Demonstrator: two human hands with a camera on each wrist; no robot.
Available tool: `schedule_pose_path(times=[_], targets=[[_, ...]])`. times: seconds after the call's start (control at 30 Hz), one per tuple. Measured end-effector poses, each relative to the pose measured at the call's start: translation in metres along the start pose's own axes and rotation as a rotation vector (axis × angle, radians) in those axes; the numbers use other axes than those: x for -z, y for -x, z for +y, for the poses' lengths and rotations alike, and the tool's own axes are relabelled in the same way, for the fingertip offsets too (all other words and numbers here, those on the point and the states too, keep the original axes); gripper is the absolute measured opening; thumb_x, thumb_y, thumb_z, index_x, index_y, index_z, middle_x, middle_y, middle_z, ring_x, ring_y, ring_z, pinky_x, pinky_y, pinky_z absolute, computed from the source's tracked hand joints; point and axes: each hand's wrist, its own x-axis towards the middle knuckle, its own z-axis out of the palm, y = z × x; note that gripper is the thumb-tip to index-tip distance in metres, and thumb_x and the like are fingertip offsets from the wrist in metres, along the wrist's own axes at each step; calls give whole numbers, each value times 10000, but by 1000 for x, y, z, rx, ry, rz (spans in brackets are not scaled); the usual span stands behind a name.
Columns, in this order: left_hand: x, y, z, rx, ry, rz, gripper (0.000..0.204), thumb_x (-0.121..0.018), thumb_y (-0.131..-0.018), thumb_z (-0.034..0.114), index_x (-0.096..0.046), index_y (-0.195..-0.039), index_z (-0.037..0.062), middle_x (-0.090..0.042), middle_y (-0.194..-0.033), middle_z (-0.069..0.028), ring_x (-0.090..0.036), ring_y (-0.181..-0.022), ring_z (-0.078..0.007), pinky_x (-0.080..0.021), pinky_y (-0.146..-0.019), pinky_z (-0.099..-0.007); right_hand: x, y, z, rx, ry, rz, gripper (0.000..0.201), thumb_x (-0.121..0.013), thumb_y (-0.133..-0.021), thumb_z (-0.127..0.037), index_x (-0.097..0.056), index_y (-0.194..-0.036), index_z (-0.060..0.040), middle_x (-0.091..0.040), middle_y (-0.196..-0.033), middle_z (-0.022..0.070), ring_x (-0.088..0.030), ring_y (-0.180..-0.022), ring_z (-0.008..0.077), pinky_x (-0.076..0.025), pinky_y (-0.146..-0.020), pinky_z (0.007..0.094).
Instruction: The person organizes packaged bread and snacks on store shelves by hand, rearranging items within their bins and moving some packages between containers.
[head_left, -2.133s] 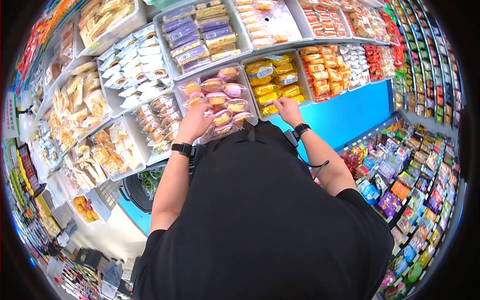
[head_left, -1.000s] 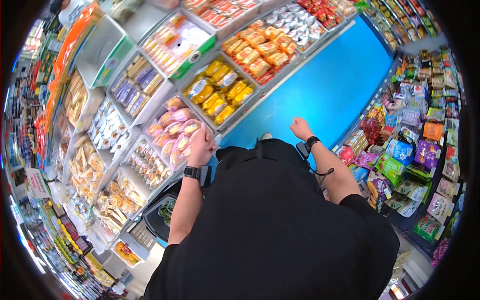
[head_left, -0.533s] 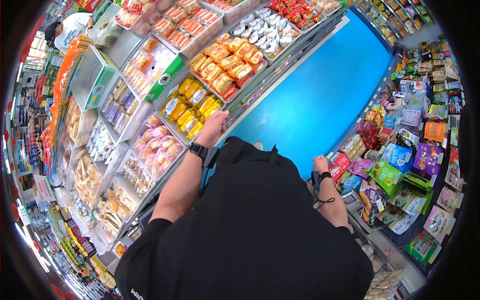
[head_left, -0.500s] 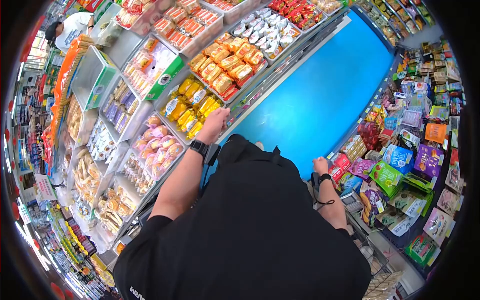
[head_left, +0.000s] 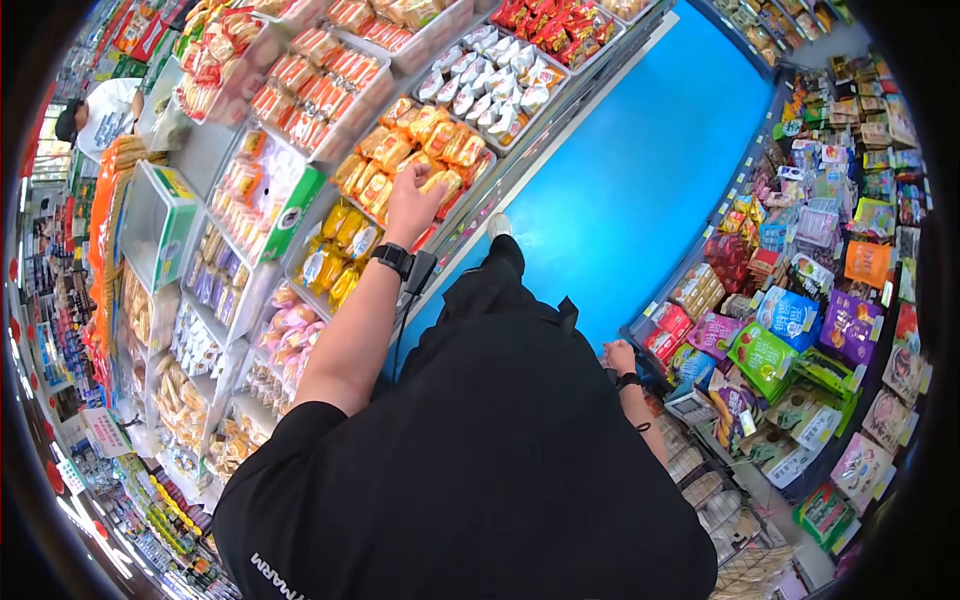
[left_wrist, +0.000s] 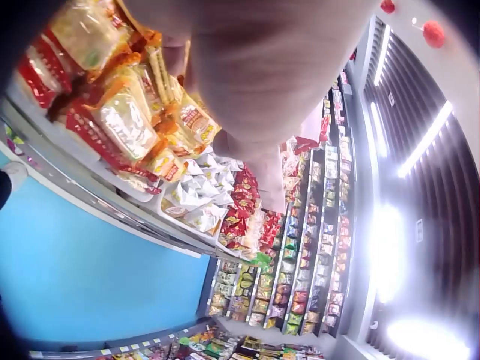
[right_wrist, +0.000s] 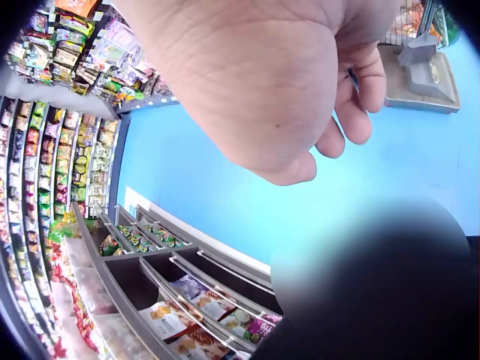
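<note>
Close to the body, the right hand (head_left: 619,354) hangs beside it over the blue floor (head_left: 590,215), its fingers loosely curled and holding nothing. Farther out, the left hand (head_left: 413,205) is over the orange packets (head_left: 465,150), far nearer them than the right. Its fingers are apart and slightly bent, no packet plainly between them; contact is unclear. The packets, oblong, plump and glossy with crinkled film, lie aslant in a tray (left_wrist: 82,155), directly beneath those fingers. Beyond sit pointed silvery-white packets (head_left: 505,88), then shiny red ones (head_left: 560,30).
</note>
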Motion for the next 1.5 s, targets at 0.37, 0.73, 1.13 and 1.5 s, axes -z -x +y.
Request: schedule_pose_path(times=[0.37, 0.73, 1.13, 1.5], targets=[[-4, -138, 8, -140, -454, 120, 519, -795, -938, 286, -697, -1391, 52, -715, -1328, -218, -652, -1249, -424, -529, -1086, -508, 27, -91, -267, 317, 241, 31, 225, -720, -974, -186, -601, -833, -57, -657, -712, 49, -662, -652, 148, -551, -599, 335], [26, -131, -20, -3, -303, 128, 367, -762, -995, 246, -734, -1270, 4, -765, -1215, -200, -732, -1123, -354, -563, -998, -451, -175, -17, -580, 963, 569, -284, 205, -733, -986, -195, -663, -983, -3, -711, -823, 129, -696, -782, 253, -559, -739, 390], [56, -36, -6, 628, 313, 635, 426, -807, -991, 253, -714, -1339, 25, -757, -1138, -104, -709, -967, -160, -583, -867, -335, -377, -31, -673, 1357, 1135, -941, 585, -772, -948, -295, -610, -1445, -30, -651, -1271, 259, -641, -1231, 449, -521, -1079, 507], [34, -18, 33, 706, 390, 600, 410, -799, -1003, 225, -713, -1338, 4, -786, -1035, -82, -722, -898, -146, -598, -836, -331, -416, -19, -654, 1254, 1151, -815, 772, -844, -850, -244, -522, -1523, -47, -448, -1478, 316, -562, -1331, 496, -495, -1164, 489]])
